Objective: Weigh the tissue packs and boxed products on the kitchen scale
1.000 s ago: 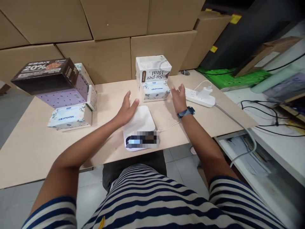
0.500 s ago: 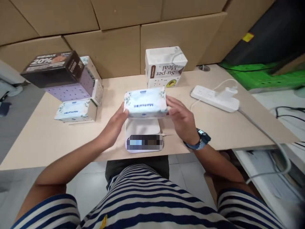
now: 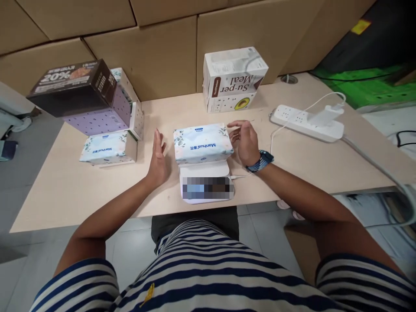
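Note:
A white and pale blue tissue pack [image 3: 203, 144] with leaf prints rests on the back part of a white scale [image 3: 208, 200]. The scale's front panel is blurred out, and a thin white cable runs from its right side. My left hand [image 3: 158, 162] is upright to the left of the pack, fingers extended, apart from it. Close by the pack's right end is my right hand [image 3: 245, 141], fingers loosely bent and apart, holding nothing. A blue watch [image 3: 261, 161] is on my right wrist.
At the left, a dark box [image 3: 74, 86] sits on a purple dotted box [image 3: 97, 117], beside another tissue pack [image 3: 108, 147]. A white "Su-per Meal" box [image 3: 230, 82] stands at the back. A power strip [image 3: 305, 123] with cables lies at right. Cardboard boxes [image 3: 143, 60] wall the rear.
Both hands have let go of the tissue pack and moved outward from its sides. The pack, held above the scale before, now rests on it. The view has shifted slightly.

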Demonstrator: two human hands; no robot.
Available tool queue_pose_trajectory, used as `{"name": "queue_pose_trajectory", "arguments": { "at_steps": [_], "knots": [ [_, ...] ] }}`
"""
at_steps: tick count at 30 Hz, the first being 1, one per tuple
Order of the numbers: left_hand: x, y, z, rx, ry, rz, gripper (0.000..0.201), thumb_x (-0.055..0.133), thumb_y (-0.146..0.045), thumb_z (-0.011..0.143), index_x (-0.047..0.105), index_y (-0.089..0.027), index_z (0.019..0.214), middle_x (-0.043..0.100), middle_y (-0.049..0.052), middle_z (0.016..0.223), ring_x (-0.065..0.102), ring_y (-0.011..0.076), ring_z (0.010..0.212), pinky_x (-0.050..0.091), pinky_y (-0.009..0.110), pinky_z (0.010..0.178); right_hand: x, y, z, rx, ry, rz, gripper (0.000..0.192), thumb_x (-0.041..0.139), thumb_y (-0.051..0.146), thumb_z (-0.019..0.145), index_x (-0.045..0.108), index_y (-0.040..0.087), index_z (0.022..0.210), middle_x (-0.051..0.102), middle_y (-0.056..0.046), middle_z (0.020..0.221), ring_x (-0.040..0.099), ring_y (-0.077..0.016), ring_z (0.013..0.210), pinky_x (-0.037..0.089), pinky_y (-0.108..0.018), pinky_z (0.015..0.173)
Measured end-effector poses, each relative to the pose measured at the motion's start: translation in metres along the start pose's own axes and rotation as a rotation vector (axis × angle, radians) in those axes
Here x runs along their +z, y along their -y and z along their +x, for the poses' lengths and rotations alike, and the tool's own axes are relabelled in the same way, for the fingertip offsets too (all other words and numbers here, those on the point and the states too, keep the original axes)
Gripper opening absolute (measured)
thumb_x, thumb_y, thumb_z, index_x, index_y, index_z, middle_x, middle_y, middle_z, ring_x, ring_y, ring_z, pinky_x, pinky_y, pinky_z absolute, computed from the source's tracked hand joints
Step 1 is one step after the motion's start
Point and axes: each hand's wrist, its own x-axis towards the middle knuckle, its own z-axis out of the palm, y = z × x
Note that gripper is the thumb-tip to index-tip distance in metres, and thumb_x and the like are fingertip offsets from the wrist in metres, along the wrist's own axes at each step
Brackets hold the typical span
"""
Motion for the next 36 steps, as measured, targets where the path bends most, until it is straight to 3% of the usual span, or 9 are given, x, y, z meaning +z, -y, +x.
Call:
{"name": "queue_pose_trajectory", "arguments": {
  "at_steps": [2,4,7,9,13,19,23,30,36],
  "knots": [
    [0.002,-0.004,0.0,-0.149,-0.038,-0.084,0.097,0.011,-0.093,0.099,0.006,-0.042,0.182,-0.005,0.004,0.194,0.008,0.0333,0.181,0.02,0.06,0.145,-0.003,-0.004,0.004,-0.018,0.017,-0.021,0.084,0.038,0.104,0.088,0.07,0.03,0.115,0.076,-0.01,0.125,0.075,-0.021,0.09,0.06,-0.037,0.073],
    [0.005,-0.008,0.0,-0.229,-0.064,-0.141,0.105,0.012,-0.099,0.094,0.013,-0.041,0.182,-0.002,0.003,0.194,0.006,0.0308,0.181,0.018,0.055,0.147,-0.012,-0.012,0.006,-0.019,0.027,-0.023,0.091,0.033,0.104,0.088,0.067,0.034,0.135,0.069,-0.011,0.148,0.076,-0.0278,0.115,0.064,-0.044,0.088],
    [0.009,-0.01,0.0,-0.266,-0.077,-0.173,0.108,0.012,-0.104,0.089,0.022,-0.044,0.179,0.005,-0.002,0.194,0.006,0.0275,0.182,0.019,0.049,0.147,-0.038,-0.027,0.006,0.058,0.04,0.013,0.104,0.025,0.105,0.088,0.05,0.037,0.164,0.053,-0.012,0.17,0.058,-0.0375,0.153,0.06,-0.056,0.114],
    [0.011,-0.01,-0.001,-0.281,-0.073,-0.184,0.108,0.011,-0.103,0.09,0.023,-0.044,0.179,0.006,-0.002,0.194,0.005,0.027,0.182,0.018,0.05,0.147,-0.057,-0.036,0.006,0.189,0.118,0.06,0.111,0.023,0.104,0.087,0.038,0.035,0.173,0.044,-0.013,0.178,0.044,-0.0408,0.166,0.053,-0.064,0.123],
    [0.012,-0.01,-0.003,-0.309,-0.055,-0.201,0.108,0.013,-0.104,0.09,0.023,-0.044,0.179,0.005,-0.002,0.194,0.003,0.0272,0.182,0.018,0.05,0.147,-0.083,-0.046,0.002,0.404,0.278,0.123,0.121,0.029,0.104,0.081,0.036,0.03,0.176,0.047,-0.019,0.174,0.039,-0.0439,0.17,0.049,-0.074,0.125],
    [0.011,-0.006,-0.001,-0.332,-0.056,-0.202,0.107,0.016,-0.104,0.09,0.028,-0.043,0.178,0.007,-0.002,0.194,0.003,0.0279,0.182,0.017,0.049,0.147,-0.092,-0.045,-0.001,0.328,0.267,0.06,0.111,0.018,0.101,0.089,0.038,0.034,0.177,0.046,-0.016,0.175,0.038,-0.0416,0.171,0.045,-0.072,0.128],
    [0.012,-0.005,-0.002,-0.342,-0.045,-0.195,0.105,0.017,-0.104,0.09,0.028,-0.046,0.177,0.009,-0.004,0.194,0.006,0.0275,0.182,0.016,0.051,0.147,-0.09,-0.044,-0.001,0.361,0.23,0.075,0.106,0.021,0.1,0.09,0.041,0.039,0.174,0.049,-0.014,0.174,0.039,-0.0406,0.17,0.046,-0.072,0.127],
    [0.012,-0.002,-0.002,-0.335,-0.059,-0.196,0.104,0.019,-0.103,0.091,0.03,-0.045,0.177,0.011,-0.004,0.194,0.006,0.0286,0.181,0.016,0.05,0.147,-0.076,-0.037,-0.003,0.425,0.141,0.095,0.097,0.019,0.088,0.096,0.041,0.034,0.174,0.049,-0.017,0.174,0.044,-0.038,0.167,0.047,-0.066,0.127],
    [0.011,-0.005,-0.003,-0.33,-0.054,-0.181,0.103,0.018,-0.102,0.092,0.033,-0.044,0.175,0.014,-0.002,0.193,0.009,0.0303,0.181,0.019,0.053,0.146,-0.078,-0.037,-0.002,0.354,0.233,0.017,0.101,0.015,0.093,0.094,0.043,0.037,0.173,0.052,-0.016,0.172,0.045,-0.0393,0.166,0.049,-0.066,0.124]
  ]
}}
